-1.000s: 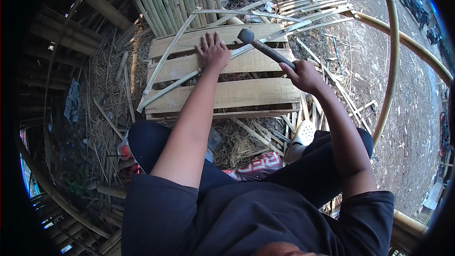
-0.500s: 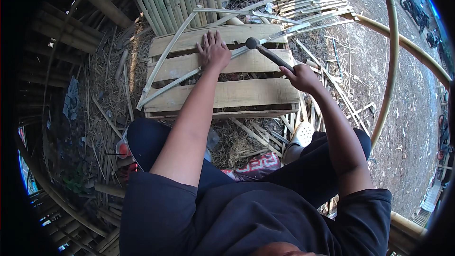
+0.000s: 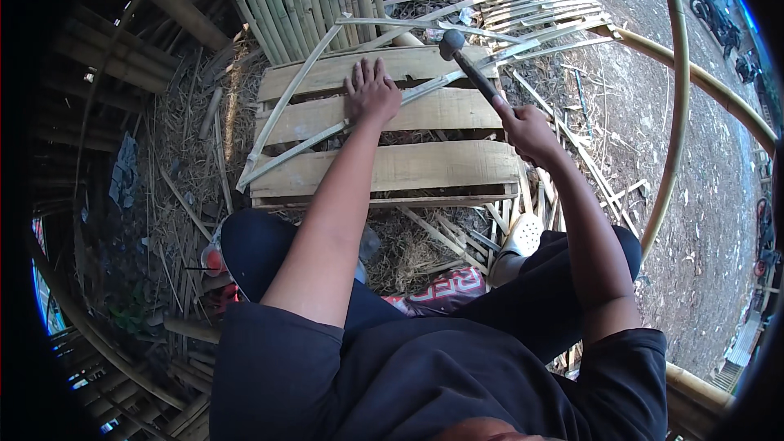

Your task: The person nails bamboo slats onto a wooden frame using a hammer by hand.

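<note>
A low slatted wooden bench [image 3: 359, 165] stands in front of me. Thin split-bamboo strips lie across it in a bent, roughly triangular frame [image 3: 282, 104]. My left hand [image 3: 374, 96] rests palm down on the slats with its fingers spread, its wrist over the long diagonal strip. In my right hand [image 3: 529, 132] I grip a hammer [image 3: 474, 71] by its handle. The dark hammer head is raised at the upper right of the bench, over the strips. Whether it touches any strip I cannot tell.
A bamboo slat panel [image 3: 306, 8] leans behind the bench, with a rack of light strips [image 3: 539, 4] to its right. A curved bamboo pole [image 3: 676, 106] arches at the right. Bamboo scraps and shavings litter the ground. A red-topped cup [image 3: 214, 260] sits by my left knee.
My right hand has moved slightly right, and the hammer head has shifted up and to the right. My left hand stays on the bench almost unmoved.
</note>
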Demonstrator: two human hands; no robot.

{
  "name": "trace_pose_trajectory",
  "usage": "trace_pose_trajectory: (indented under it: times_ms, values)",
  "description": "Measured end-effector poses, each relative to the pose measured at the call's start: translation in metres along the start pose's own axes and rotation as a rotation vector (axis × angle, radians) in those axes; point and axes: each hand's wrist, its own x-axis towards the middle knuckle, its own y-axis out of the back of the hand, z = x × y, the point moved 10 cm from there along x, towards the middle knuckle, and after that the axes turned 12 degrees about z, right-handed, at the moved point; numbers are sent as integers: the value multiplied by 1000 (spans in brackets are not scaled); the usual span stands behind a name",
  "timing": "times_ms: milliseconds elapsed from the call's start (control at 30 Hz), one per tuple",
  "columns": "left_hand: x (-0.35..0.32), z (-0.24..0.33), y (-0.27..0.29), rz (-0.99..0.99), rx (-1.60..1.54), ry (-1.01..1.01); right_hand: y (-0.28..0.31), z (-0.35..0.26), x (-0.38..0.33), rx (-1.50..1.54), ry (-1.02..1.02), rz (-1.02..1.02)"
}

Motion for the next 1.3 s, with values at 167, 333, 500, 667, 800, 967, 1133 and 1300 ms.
trace_pose_trajectory:
  times_ms: [167,333,500,667,800,967,1133,1300]
  values:
    - [5,12,3,22,22,-16,27,-12,5,218,279,31]
    - [2,16,-3,26,-51,-25,-11,21,17,-409,324,79]
    - [3,12,-2,13,-45,-10,3,2,-19,-69,33,-59]
    - [7,10,0,50,-4,-23,0,-15,-32,220,22,-10]
    - [8,17,1,75,-31,-40,-54,27,-35,224,-276,-205]
    - [5,13,4,28,-10,5,-25,-30,-70,380,-140,-267]
    - [4,14,9,31,13,1,-10,-53,-91,495,147,-31]
    - [1,20,14,29,61,-6,-38,-8,-74,363,-58,7]
